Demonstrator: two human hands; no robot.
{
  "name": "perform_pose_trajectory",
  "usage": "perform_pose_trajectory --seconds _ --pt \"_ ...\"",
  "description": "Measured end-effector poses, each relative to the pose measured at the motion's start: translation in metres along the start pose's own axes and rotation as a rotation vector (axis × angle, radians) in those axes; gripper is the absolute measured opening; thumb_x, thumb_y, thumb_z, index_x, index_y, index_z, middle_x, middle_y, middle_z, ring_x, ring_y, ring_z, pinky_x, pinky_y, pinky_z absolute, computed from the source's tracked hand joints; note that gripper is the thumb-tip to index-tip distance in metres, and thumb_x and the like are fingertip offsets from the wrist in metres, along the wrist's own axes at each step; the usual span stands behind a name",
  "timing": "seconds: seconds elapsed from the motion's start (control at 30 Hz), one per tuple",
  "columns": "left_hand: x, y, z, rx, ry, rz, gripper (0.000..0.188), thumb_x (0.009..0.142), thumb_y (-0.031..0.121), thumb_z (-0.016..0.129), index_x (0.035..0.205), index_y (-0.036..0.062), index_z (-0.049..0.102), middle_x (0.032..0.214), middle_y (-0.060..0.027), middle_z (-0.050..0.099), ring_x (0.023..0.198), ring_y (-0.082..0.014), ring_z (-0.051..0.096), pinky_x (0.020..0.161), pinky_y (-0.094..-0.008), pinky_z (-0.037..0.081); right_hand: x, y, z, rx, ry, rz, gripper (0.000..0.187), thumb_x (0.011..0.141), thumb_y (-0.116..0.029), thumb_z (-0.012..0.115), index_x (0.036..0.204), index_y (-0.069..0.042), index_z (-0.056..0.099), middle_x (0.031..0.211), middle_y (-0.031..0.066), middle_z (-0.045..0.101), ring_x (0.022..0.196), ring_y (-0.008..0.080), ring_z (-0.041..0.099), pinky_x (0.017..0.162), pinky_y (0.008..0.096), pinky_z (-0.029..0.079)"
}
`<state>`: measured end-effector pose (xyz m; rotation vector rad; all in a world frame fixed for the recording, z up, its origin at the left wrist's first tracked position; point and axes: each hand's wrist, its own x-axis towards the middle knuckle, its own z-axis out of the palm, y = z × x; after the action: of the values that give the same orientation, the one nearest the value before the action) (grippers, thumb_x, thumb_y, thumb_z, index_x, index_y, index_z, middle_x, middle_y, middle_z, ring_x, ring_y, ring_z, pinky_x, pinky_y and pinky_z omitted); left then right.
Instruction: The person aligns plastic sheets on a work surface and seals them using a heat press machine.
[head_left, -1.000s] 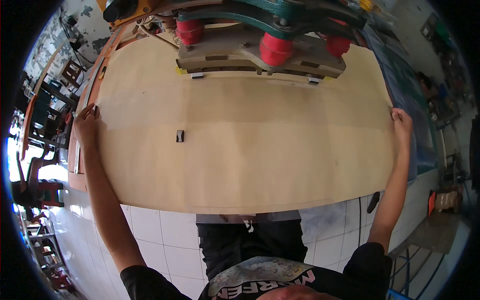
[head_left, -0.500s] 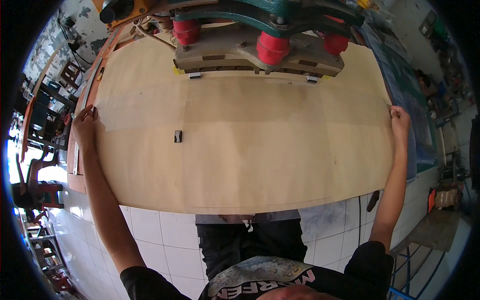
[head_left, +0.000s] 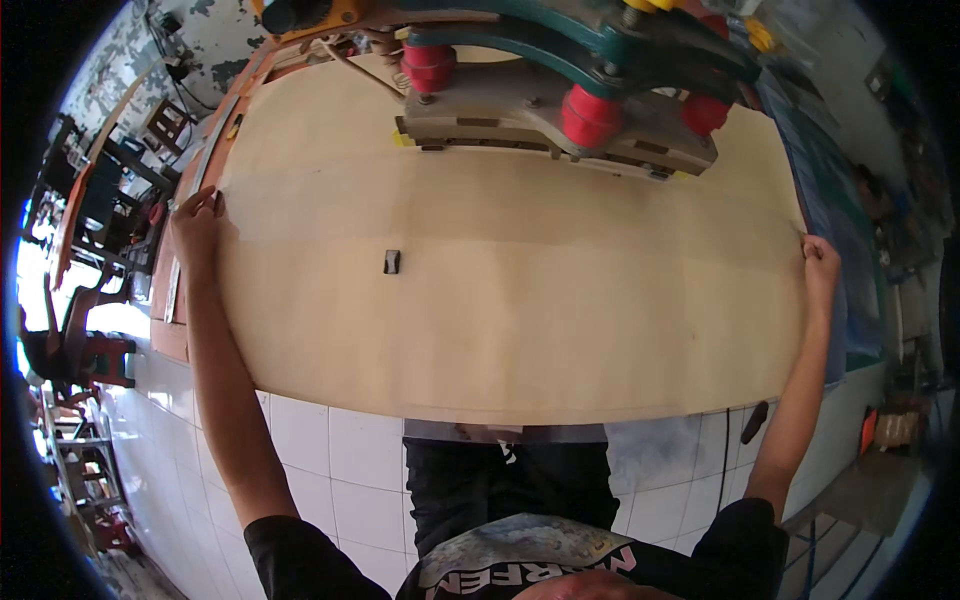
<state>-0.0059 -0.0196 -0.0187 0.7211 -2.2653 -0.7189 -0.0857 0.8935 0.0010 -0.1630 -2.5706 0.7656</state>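
A wide tan work surface (head_left: 540, 330) stretches in front of me. Over its far half lies a faint see-through sheet (head_left: 320, 205), whose edges are hard to make out. My left hand (head_left: 198, 225) is closed at the sheet's left end, fingertips pinched together. At the opposite end my right hand (head_left: 821, 262) also pinches it, near the right edge of the work surface. Beyond the sheet's middle is a green press head (head_left: 560, 40) with red round mounts (head_left: 590, 115) and a grey metal plate (head_left: 480, 112); how the sheet meets that plate is hidden.
A small black and silver block (head_left: 392, 262) lies on the tan surface, left of centre. Along the left side runs a metal ruler strip (head_left: 205, 160). Blue plastic sheeting (head_left: 835, 250) covers the right side. A stool (head_left: 107, 358) stands at far left.
The view has shifted, so the scene sits further right. The press plate now hides most of two small blocks visible under it before. Both hands keep their pinch at the sheet's ends.
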Motion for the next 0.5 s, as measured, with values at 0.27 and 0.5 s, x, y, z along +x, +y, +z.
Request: perform_pose_trajectory --seconds 0.27,0.5 --pt "-0.006 0.010 -0.001 -0.076 0.000 0.015 0.028 0.076 0.012 0.054 0.099 0.0098 0.071 0.083 -0.0136 0.069 0.070 -0.0174 0.064 0.067 -0.0284 0.047 0.000 -0.002 -0.004 -0.055 0.037 0.010 0.016 0.084 0.000 0.053 0.094 0.005 0.064 0.091 0.0149 0.066 0.086 0.0219 0.062 0.080 0.0303 0.046" --pt "-0.015 0.033 -0.004 0.042 0.003 -0.004 0.026 0.077 0.014 0.057 0.098 0.0132 0.071 0.088 -0.0140 0.069 0.079 -0.0210 0.066 0.072 -0.0305 0.048 0.004 -0.001 -0.009 -0.098 0.012 0.003 0.018 0.084 -0.002 0.054 0.097 0.004 0.065 0.092 0.0155 0.067 0.087 0.0234 0.063 0.079 0.0313 0.047"
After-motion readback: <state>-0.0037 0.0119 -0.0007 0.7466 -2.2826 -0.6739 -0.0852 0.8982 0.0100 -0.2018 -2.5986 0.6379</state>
